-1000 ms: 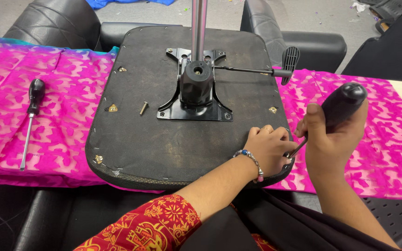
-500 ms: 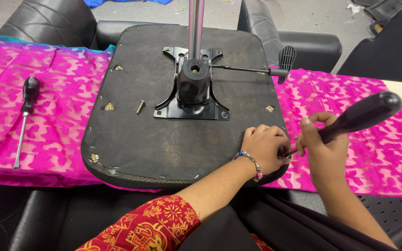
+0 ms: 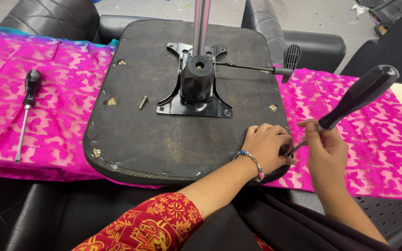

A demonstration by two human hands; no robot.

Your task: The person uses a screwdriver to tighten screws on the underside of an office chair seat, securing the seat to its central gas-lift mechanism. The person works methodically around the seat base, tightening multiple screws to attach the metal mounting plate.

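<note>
Left hand (image 3: 270, 145) rests closed at the seat base's (image 3: 164, 139) near right corner, steadying the tip. Right hand (image 3: 324, 151) is wrapped around the screwdriver (image 3: 357, 96), which slants steeply; squaring it to the fastener should prevent slipping. A loose screw (image 3: 142, 102) lies near the bracket (image 3: 195, 90); a spare screwdriver (image 3: 26, 109) lies on the pink cloth (image 3: 47, 130).

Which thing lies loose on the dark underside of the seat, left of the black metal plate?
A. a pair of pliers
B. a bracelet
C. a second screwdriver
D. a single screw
D: a single screw lies on the seat underside, just left of the black metal plate; the spare screwdriver lies off the seat, on the pink cloth.
</note>
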